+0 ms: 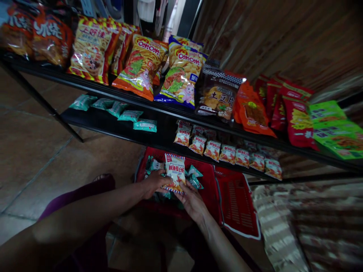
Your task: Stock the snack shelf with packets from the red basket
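Note:
Between my two hands is a small white snack bag (pixel 175 172) with red and blue striped ends, its printed front facing up. My left hand (pixel 154 184) grips its left edge, and my right hand (pixel 193 200) pinches its lower right corner. Beneath them lies a red fabric bin (pixel 207 192) with several teal packets (pixel 195 172) inside; my hands hide part of its contents. On the lower shelf (pixel 163 138) just beyond, several matching white snack bags (pixel 212 150) stand in a row to the right. Several teal packets (pixel 145 125) lie in a line at its left.
Larger snack bags (pixel 181 75) in several colours line the upper shelf, whose black front edge (pixel 127 94) runs across above my hands. A red flap (pixel 236 202) with pale edging lies right of the bin. Striped cloth (pixel 278 223) hangs at the right. Tiled floor (pixel 34 151) shows at left.

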`<state>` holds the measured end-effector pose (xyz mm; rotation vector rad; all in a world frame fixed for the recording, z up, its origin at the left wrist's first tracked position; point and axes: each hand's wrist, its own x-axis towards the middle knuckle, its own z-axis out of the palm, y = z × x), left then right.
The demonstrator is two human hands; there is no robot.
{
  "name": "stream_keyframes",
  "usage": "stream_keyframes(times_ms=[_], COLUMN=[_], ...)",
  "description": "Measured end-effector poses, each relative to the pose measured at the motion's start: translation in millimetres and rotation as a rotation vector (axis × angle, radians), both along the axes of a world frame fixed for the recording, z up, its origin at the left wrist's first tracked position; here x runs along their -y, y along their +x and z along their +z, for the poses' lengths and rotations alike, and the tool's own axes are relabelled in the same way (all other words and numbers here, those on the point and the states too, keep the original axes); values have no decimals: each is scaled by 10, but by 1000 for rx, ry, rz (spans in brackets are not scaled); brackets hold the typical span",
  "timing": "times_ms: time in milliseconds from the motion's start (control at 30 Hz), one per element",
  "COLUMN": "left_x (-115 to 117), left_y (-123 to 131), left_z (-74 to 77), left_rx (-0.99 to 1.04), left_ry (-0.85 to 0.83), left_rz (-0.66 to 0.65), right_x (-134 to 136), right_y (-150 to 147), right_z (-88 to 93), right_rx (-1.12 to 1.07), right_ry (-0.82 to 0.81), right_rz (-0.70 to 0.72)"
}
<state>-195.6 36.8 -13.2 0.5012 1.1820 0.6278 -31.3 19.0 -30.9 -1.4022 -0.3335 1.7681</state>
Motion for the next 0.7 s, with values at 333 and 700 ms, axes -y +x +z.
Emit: stream_keyframes(times_ms=[333, 700], left_x=[114, 309], left_y=[-128, -165], left_z=[-119, -152], left_rx=[14, -37], left_ry=[-15, 25], left_rz=[91, 91], right_x=[61, 213], right_y=[-78, -192], right_z=[-74, -133], right_rx=[70, 50], right_ry=[-60, -43], right_rz=[44, 43])
